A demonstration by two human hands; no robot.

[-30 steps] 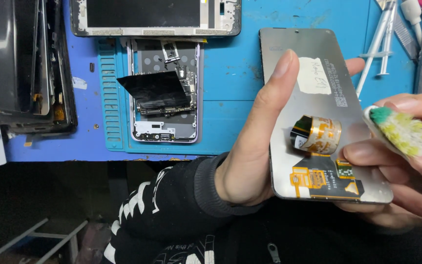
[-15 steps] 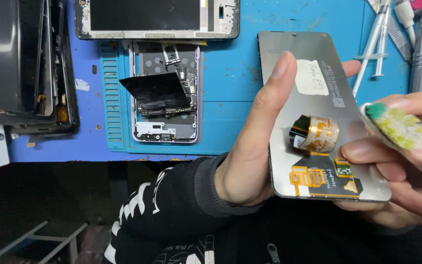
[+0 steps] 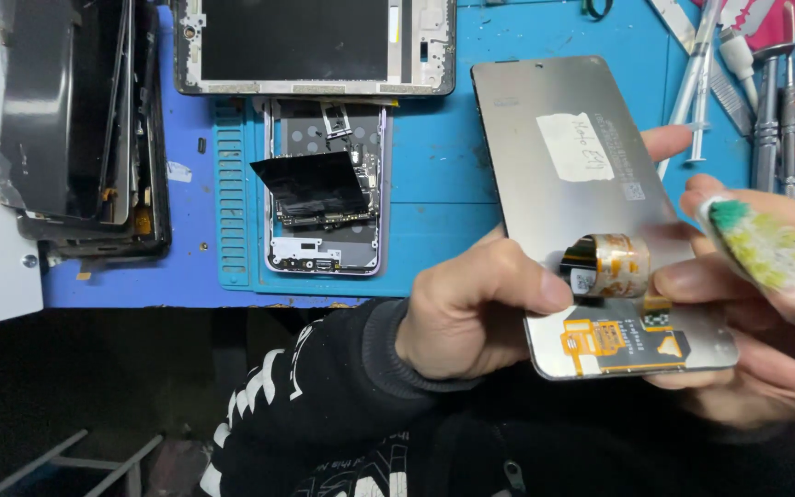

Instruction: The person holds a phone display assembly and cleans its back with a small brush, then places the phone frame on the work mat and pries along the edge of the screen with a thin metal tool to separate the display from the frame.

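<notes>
A grey display panel [image 3: 563,156] is held back side up over the blue mat [image 3: 434,184], carrying a white label and an orange flex circuit at its lower end. Its curled copper-coloured flex cable [image 3: 614,265] stands up from the panel. My left hand [image 3: 471,308], in a black sleeve, grips the panel's lower left edge, one fingertip touching the curled cable. My right hand [image 3: 766,313] holds the panel's right edge and underside, a green-and-yellow painted nail showing beside the cable.
An opened phone [image 3: 324,198] with a loose black sheet lies on the mat. A phone frame with a dark screen [image 3: 315,46] lies above it. Several old screens [image 3: 75,120] are stacked at the left. Tweezers and screwdrivers [image 3: 766,92] lie top right.
The left finger that lay stretched along the panel's left edge has curled down, and its tip now rests at the flex cable. The panel stays in both hands.
</notes>
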